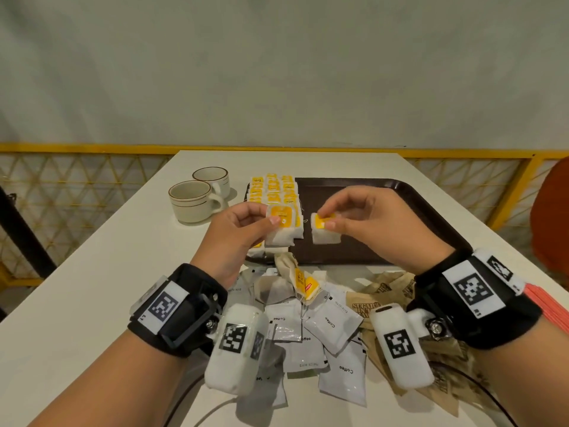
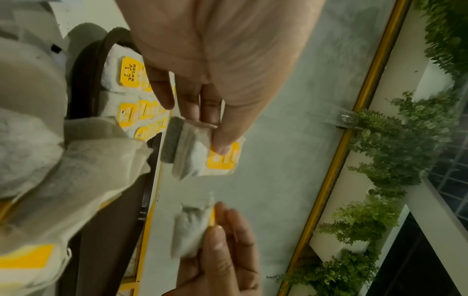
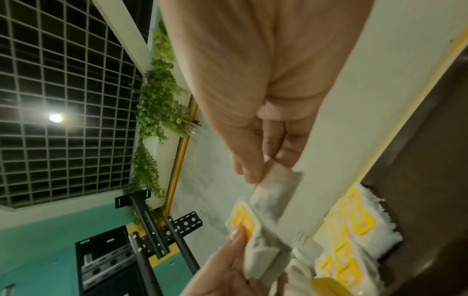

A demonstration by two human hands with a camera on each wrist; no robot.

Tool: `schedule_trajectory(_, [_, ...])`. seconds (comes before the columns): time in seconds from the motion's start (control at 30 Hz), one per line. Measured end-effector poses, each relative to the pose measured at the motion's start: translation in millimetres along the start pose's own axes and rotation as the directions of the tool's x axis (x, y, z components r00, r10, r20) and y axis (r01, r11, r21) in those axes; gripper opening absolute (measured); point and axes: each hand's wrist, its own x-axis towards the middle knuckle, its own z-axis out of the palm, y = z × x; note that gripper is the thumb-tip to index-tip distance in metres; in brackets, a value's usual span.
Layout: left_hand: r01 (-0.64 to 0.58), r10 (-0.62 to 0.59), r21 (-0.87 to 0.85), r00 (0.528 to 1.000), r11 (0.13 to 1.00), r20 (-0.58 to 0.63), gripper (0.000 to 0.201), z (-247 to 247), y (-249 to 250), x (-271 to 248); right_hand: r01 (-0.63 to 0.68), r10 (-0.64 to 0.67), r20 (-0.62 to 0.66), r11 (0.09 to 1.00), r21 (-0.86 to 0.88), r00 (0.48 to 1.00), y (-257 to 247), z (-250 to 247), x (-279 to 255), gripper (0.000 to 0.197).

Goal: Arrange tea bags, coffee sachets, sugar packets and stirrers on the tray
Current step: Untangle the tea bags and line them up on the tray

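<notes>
My left hand (image 1: 243, 232) pinched a small stack of tea bags (image 1: 281, 224) above the tray (image 1: 400, 208), over its left edge. My right hand (image 1: 363, 223) pinched one tea bag (image 1: 324, 229) by its yellow tag, held above the tray's bare middle. Rows of tea bags (image 1: 272, 188) lay on the tray's left side. Coffee sachets (image 1: 334, 329) and brown sugar packets (image 1: 385, 288) sat on the table (image 1: 92, 272) near me. Two cups (image 1: 200, 195) stood left of the tray.
</notes>
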Motion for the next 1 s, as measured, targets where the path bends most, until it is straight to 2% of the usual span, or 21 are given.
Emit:
schedule_trajectory(0.07, [-0.011, 0.011, 0.002, 1.000, 1.000, 0.005, 0.011, -1, 0, 0, -0.041, 0.025, 0.073, 0.975, 0.218, 0.997, -5, 2, 0, 0.037])
schedule_trajectory(0.1, [-0.015, 0.015, -0.001, 1.000, 1.000, 0.008, 0.012, -1, 0, 0, -0.077, 0.045, 0.116, 0.954, 0.290, 0.992, -8, 3, 0, 0.041])
schedule_trajectory(0.27, [-0.028, 0.029, -0.030, 0.999, 0.999, 0.032, 0.021, -2, 2, -2, -0.123, 0.053, 0.220, 0.942, 0.313, 0.974, -17, 13, 3, 0.020])
schedule_trajectory(0.33, [-0.031, 0.032, -0.036, 0.999, 0.999, 0.037, 0.020, -2, 3, -2, -0.143, 0.076, 0.203, 0.929, 0.341, 0.976, -16, 20, 5, 0.022])
schedule_trajectory(0.5, [-0.024, 0.031, -0.118, 0.998, 0.993, 0.057, 0.028, 0, 8, -3, -0.120, 0.121, 0.015, 0.956, 0.268, 0.993, -9, 37, 13, 0.037])
schedule_trajectory(0.63, [-0.007, 0.018, -0.180, 0.998, 0.984, 0.058, 0.011, -1, 12, -4, -0.121, 0.135, -0.013, 0.921, 0.371, 0.991, -8, 42, 15, 0.024])
schedule_trajectory(0.73, [-0.011, 0.024, -0.099, 0.992, 0.995, 0.123, 0.029, -3, 16, -5, -0.124, 0.138, -0.007, 0.912, 0.390, 0.990, -8, 43, 17, 0.022])
schedule_trajectory(0.8, [-0.044, 0.046, -0.020, 0.990, 0.999, 0.130, 0.025, -4, 18, -5, -0.151, 0.149, 0.037, 0.907, 0.393, 0.988, -6, 40, 17, 0.025])
schedule_trajectory(0.87, [-0.051, 0.051, -0.005, 0.995, 0.999, 0.084, 0.024, -8, 17, -2, -0.201, 0.179, 0.096, 0.929, 0.310, 0.979, -2, 35, 15, 0.025])
schedule_trajectory(0.9, [-0.048, 0.049, -0.019, 0.998, 0.999, 0.051, 0.023, -11, 17, 0, -0.225, 0.201, 0.132, 0.953, 0.204, 0.971, 0, 31, 14, 0.023])
schedule_trajectory(0.97, [-0.041, 0.041, -0.047, 0.999, 0.998, -0.006, 0.022, -16, 18, 4, -0.249, 0.271, 0.224, 0.961, -0.121, 0.936, 7, 25, 11, 0.022])
schedule_trajectory(1.0, [-0.038, 0.037, -0.055, 0.999, 0.998, -0.020, 0.022, -17, 18, 4, -0.240, 0.318, 0.275, 0.929, -0.282, 0.907, 10, 24, 9, 0.026])
